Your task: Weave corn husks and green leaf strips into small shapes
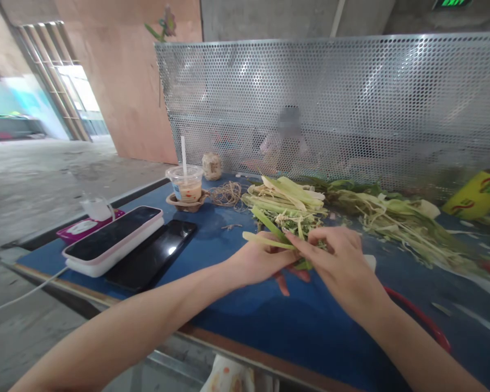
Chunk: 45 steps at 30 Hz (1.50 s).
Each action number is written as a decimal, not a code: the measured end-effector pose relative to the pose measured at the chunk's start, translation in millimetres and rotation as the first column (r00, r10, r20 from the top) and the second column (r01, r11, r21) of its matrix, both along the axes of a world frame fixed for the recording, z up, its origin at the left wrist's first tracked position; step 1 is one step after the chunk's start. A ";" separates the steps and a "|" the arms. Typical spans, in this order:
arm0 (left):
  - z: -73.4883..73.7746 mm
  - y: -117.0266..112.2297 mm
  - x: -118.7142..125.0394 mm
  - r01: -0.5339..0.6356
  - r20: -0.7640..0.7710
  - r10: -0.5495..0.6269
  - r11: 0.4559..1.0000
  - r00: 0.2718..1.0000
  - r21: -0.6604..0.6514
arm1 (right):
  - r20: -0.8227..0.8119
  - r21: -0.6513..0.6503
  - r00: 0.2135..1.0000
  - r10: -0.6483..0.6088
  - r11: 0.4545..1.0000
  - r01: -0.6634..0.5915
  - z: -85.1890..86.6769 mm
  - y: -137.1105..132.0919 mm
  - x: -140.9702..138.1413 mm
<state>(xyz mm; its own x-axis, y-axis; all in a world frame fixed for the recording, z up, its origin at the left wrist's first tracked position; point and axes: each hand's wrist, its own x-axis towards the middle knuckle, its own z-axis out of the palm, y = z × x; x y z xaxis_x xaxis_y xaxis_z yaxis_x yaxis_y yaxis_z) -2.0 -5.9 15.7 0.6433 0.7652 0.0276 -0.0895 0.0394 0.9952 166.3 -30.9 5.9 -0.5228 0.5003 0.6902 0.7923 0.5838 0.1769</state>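
Observation:
Both my hands meet over the blue table [237, 316], near its middle. My left hand [257, 264] is closed around a small bunch of green stalks [269, 233] that sticks out up and to the left. My right hand [338, 261] lies over the same bunch from the right, its fingers pinched on the stalks. Just behind the hands lies a pile of pale green stalks and leaves [286, 198].
At left lie a phone on a white power bank [114, 239], a second black phone [151, 261] and a pink box [85, 226]. An iced drink cup [185, 188], a twine coil [227, 194], more greens [396, 220], a yellow packet [476, 196] and a perforated metal screen [330, 103] stand behind.

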 end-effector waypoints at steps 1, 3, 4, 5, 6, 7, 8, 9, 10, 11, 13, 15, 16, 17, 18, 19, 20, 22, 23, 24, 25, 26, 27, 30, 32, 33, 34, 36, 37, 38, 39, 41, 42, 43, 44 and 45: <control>0.7 -0.9 -0.2 0.021 -0.007 -0.021 1.000 1.000 0.002 | 0.018 -0.008 1.000 -0.001 1.000 0.001 0.4 0.6 0.0; 2.4 -2.7 -0.9 0.068 -0.027 -0.068 0.998 0.997 0.003 | 0.064 -0.039 0.998 0.010 0.999 -0.008 1.4 2.0 1.0; 3.2 -3.5 -1.3 0.089 -0.034 -0.089 0.996 0.995 0.009 | 0.082 -0.053 0.996 0.019 0.998 -0.015 1.9 2.6 1.6; 4.0 -4.1 -1.7 0.101 -0.033 -0.101 0.995 0.994 0.014 | 0.087 -0.061 0.996 0.023 0.998 -0.017 2.2 3.1 2.3; 4.5 -4.5 -2.0 0.100 -0.026 -0.099 0.995 0.995 0.015 | 0.083 -0.067 0.996 0.025 0.998 -0.020 2.5 3.4 2.8; 4.6 -4.6 -2.1 0.090 -0.014 -0.090 0.996 0.996 0.010 | 0.068 -0.066 0.997 0.029 0.998 -0.025 2.7 3.4 3.1; 4.4 -4.5 -2.0 0.079 0.003 -0.079 0.997 0.997 -0.003 | 0.047 -0.063 0.998 0.036 0.997 -0.033 3.0 3.2 3.4; 3.7 -4.3 -1.7 0.069 0.023 -0.069 0.997 0.997 -0.018 | 0.022 -0.068 0.999 0.048 0.997 -0.046 3.3 2.8 3.8; 2.8 -3.8 -1.2 0.061 0.040 -0.060 0.998 0.997 -0.031 | -0.002 -0.085 0.998 0.065 0.994 -0.065 4.0 2.2 4.4; 1.7 -3.3 -0.6 0.059 0.049 -0.057 0.998 0.997 -0.037 | -0.029 -0.118 0.996 0.089 0.989 -0.092 5.0 1.7 5.3; -0.7 -2.3 0.8 0.065 0.054 -0.063 0.997 0.997 -0.044 | -0.082 -0.226 0.989 0.120 0.965 -0.136 8.8 0.9 7.7; -2.7 -1.9 2.0 0.068 0.052 -0.065 0.996 0.997 -0.056 | -0.126 -0.291 0.988 0.091 0.949 -0.124 14.5 1.1 8.9; -3.4 -2.0 2.4 0.065 0.047 -0.062 0.996 0.997 -0.063 | -0.137 -0.290 0.988 0.067 0.951 -0.104 17.8 1.6 8.0; -3.9 -2.3 2.8 0.064 0.038 -0.062 0.996 0.997 -0.062 | -0.134 -0.279 0.990 0.052 0.956 -0.088 21.0 2.4 5.8; -4.3 -2.8 3.1 0.062 0.026 -0.061 0.996 0.998 -0.059 | -0.122 -0.264 0.991 0.056 0.961 -0.087 24.1 3.1 2.2; -4.3 -3.3 3.3 0.061 0.015 -0.060 0.997 0.998 -0.053 | -0.110 -0.256 0.991 0.083 0.960 -0.109 26.7 3.8 -2.5; -4.2 -4.0 3.4 0.060 0.005 -0.060 0.997 0.998 -0.044 | -0.104 -0.264 0.987 0.126 0.953 -0.149 28.8 4.3 -8.0; -3.2 -5.1 3.1 0.064 -0.018 -0.065 0.998 0.998 -0.027 | -0.150 -0.283 0.967 0.208 0.928 -0.243 31.6 4.1 -18.4; -2.5 -5.4 2.7 0.072 -0.024 -0.072 0.997 0.997 -0.018 | -0.193 -0.285 0.954 0.230 0.917 -0.279 32.6 3.4 -22.2; -1.8 -5.5 2.0 0.085 -0.025 -0.086 0.996 0.996 -0.009 | -0.241 -0.280 0.940 0.243 0.910 -0.307 33.4 2.4 -24.4; -1.2 -5.4 1.0 0.102 -0.027 -0.102 0.995 0.994 0.000 | -0.281 -0.275 0.926 0.250 0.904 -0.328 34.3 1.1 -24.9; -0.8 -5.1 -0.1 0.114 -0.030 -0.114 0.993 0.993 0.009 | -0.312 -0.261 0.913 0.263 0.901 -0.348 35.2 -0.2 -23.9; -0.6 -4.7 -1.3 0.120 -0.030 -0.119 0.993 0.992 0.019 | -0.323 -0.240 0.903 0.283 0.899 -0.368 36.1 -1.5 -21.7; -1.4 -3.7 -4.3 0.132 -0.037 -0.130 0.990 0.991 0.059 | -0.234 -0.176 0.896 0.378 0.890 -0.421 37.8 -4.1 -11.5; -1.9 -3.7 -4.9 0.138 -0.017 -0.137 0.988 0.990 0.069 | -0.088 -0.153 0.925 0.371 0.912 -0.380 37.2 -4.8 -4.4; -1.7 -3.9 -4.8 0.138 -0.014 -0.137 0.988 0.990 0.063 | -0.006 -0.133 0.942 0.335 0.934 -0.333 36.3 -5.1 -1.1; -1.1 -4.1 -4.6 0.135 -0.018 -0.134 0.990 0.991 0.050 | 0.075 -0.103 0.954 0.289 0.954 -0.281 35.2 -5.4 2.2; 0.8 -4.4 -4.3 0.124 -0.028 -0.123 0.992 0.992 0.018 | 0.219 -0.037 0.951 0.218 0.976 -0.216 33.0 -6.5 8.3; 1.8 -4.3 -4.4 0.118 -0.031 -0.118 0.993 0.993 0.009 | 0.270 -0.018 0.941 0.205 0.978 -0.208 32.1 -7.3 11.1; 2.6 -4.1 -4.8 0.111 -0.025 -0.111 0.994 0.993 0.008 | 0.306 -0.013 0.932 0.196 0.979 -0.202 31.4 -8.2 13.6; 3.1 -3.8 -5.3 0.110 -0.022 -0.109 0.994 0.994 0.014 | 0.329 -0.018 0.924 0.194 0.980 -0.199 30.8 -9.2 15.6; 2.8 -3.1 -6.4 0.112 -0.037 -0.110 0.993 0.993 0.043 | 0.329 -0.033 0.925 0.192 0.981 -0.192 29.7 -11.1 17.8; 2.1 -2.9 -6.8 0.114 -0.056 -0.110 0.991 0.992 0.064 | 0.307 -0.038 0.932 0.194 0.981 -0.192 29.2 -11.8 17.9; 1.4 -2.8 -7.1 0.113 -0.078 -0.107 0.990 0.991 0.086 | 0.275 -0.041 0.940 0.203 0.979 -0.200 28.6 -12.1 17.4; 0.7 -2.8 -7.2 0.110 -0.102 -0.099 0.988 0.990 0.110 | 0.231 -0.046 0.950 0.211 0.978 -0.206 28.1 -12.1 16.4; 0.1 -2.9 -7.3 0.103 -0.128 -0.085 0.985 0.988 0.139 | 0.178 -0.054 0.960 0.216 0.976 -0.209 27.6 -11.8 14.9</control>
<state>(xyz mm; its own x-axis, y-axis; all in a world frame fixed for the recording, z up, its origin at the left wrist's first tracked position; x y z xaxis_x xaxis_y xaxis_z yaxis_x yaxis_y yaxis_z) -9.3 -8.8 15.9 0.7174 0.6948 0.0511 0.0295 -0.1036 0.9942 181.2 -42.7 33.5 -0.7348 0.3860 0.5577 0.6056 0.7436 0.2833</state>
